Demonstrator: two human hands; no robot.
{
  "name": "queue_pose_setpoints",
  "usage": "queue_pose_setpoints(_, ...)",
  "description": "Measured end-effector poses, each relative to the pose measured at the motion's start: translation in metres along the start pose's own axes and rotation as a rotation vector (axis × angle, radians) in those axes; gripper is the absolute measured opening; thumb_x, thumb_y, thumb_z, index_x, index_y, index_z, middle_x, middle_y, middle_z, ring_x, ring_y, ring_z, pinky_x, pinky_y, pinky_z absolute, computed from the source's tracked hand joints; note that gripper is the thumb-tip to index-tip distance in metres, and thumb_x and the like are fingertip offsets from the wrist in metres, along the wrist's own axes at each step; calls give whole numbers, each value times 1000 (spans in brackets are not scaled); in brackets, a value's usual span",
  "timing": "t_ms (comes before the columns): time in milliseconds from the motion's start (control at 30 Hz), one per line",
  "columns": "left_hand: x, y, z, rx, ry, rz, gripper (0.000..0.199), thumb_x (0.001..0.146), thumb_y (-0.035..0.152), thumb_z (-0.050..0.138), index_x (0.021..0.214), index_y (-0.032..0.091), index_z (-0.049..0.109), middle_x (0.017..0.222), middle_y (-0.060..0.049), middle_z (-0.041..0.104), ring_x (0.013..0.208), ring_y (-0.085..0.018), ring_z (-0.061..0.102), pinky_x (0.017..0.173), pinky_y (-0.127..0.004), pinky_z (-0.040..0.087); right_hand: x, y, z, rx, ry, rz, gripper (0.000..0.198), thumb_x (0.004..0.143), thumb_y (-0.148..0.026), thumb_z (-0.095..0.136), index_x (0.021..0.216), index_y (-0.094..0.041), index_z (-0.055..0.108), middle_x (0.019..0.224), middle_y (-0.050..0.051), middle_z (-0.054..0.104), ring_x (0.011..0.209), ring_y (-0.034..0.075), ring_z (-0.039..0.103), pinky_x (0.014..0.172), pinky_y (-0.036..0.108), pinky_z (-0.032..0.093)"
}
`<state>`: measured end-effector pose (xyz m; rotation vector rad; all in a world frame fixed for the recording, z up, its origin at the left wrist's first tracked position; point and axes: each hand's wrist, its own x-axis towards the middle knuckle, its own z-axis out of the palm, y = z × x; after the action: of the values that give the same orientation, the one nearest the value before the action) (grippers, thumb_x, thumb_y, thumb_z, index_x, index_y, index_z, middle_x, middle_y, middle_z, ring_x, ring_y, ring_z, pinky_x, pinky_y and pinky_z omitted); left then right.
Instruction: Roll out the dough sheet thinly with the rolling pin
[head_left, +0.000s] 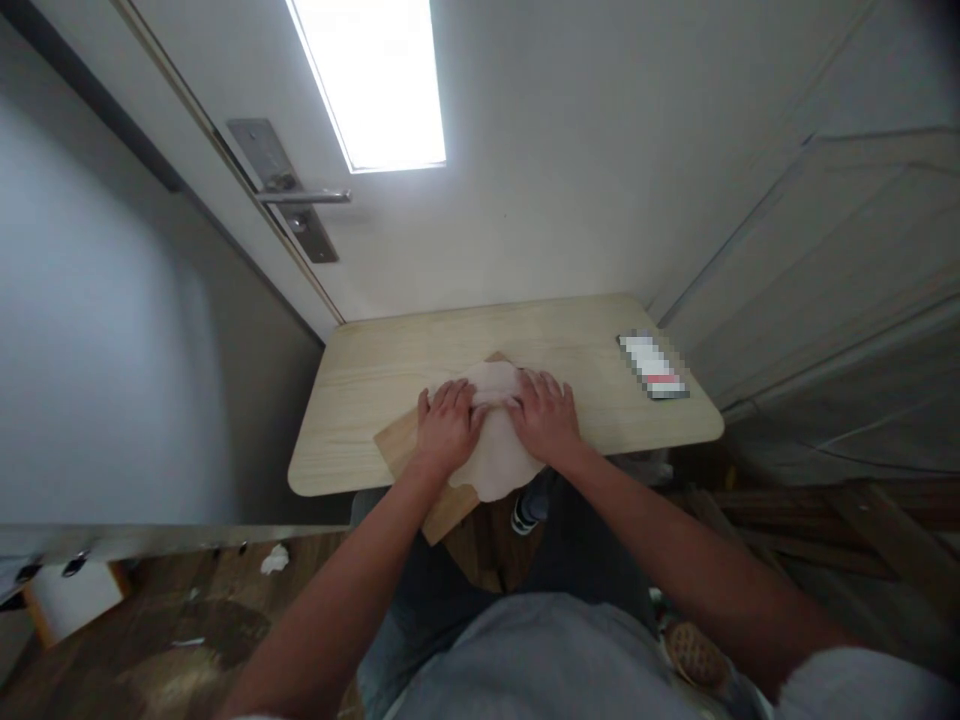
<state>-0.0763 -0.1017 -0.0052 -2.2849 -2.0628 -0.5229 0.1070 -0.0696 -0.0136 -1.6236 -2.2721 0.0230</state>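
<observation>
On the pale wooden desk [367,385] set against a white door [525,230], we see a pale, dough-like sheet [496,445] lying over a brown board [397,440], which is turned askew. Both reach past the desk's near edge, and the sheet's rounded front hangs just above the person's lap. The left hand [450,425] and right hand [547,415] grasp the sheet's sides near its far end — fingers bent over it, thumbs pointing inward along a crease that we make out between them. Well to the right, near the desk's rounded corner, lies a phone [651,365], its screen blurred out. Beyond the desk we notice a metal door handle [311,196] and a bright window panel [375,85]; down on the left, a crumpled white tissue [275,558] rests on the floor [232,600].
</observation>
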Motion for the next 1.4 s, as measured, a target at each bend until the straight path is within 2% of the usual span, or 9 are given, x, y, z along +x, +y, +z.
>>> queue_pose_setpoints(133,-17,4,-9,-8,24,13,30,97,40,51,122,27,61,129,-7,65,126,-29,51,118,-59,17,-4,4,-3,61,7,4,45,103,-41,33,137,-22,55,149,9,50,137,30,40,113,56,24)
queue_pose_setpoints(267,-42,17,-18,11,54,7,25,96,42,52,110,26,65,119,-7,68,118,-29,55,116,-59,22,10,2,-7,109,-13,37,44,103,-39,33,134,-20,58,143,10,56,135,29,43,112,56,26)
queue_pose_setpoints(400,-68,28,-19,12,82,-102,27,96,41,52,111,23,66,120,-10,68,114,-30,58,112,-58,28,25,-9,-5,83,-86,41,46,103,-40,32,137,-19,55,147,11,53,137,29,41,113,56,25)
queue_pose_setpoints(500,-77,33,-17,2,99,-132,32,98,41,49,119,23,65,128,-10,66,120,-31,56,113,-60,25,31,-19,0,33,-112,42,49,103,-45,33,141,-21,52,151,10,48,140,32,37,113,60,22)
queue_pose_setpoints(700,-74,34,-17,0,84,-128,51,99,47,43,143,21,50,146,-12,55,137,-36,43,116,-64,20,40,-29,9,-23,-71,2,51,102,-49,33,143,-24,50,154,9,44,142,35,32,114,64,18)
queue_pose_setpoints(900,-66,19,-16,10,55,-151,52,99,50,41,143,23,50,149,-11,52,139,-35,42,117,-65,18,52,-36,17,-28,-62,-22,53,102,-51,30,142,-25,52,151,9,48,140,34,35,113,63,22)
queue_pose_setpoints(1100,-58,-2,-15,21,15,-164,55,99,54,38,143,22,51,152,-12,48,141,-34,40,117,-64,18,71,-53,26,0,-96,2,58,102,-56,27,146,-25,48,152,10,47,142,33,33,114,62,18)
queue_pose_setpoints(1400,-52,-17,-16,-8,-17,-225,54,100,55,34,146,28,45,154,-9,45,143,-32,35,117,-65,19,94,-69,36,29,-82,-23,64,100,-62,27,145,-23,49,150,11,49,139,35,37,113,61,20)
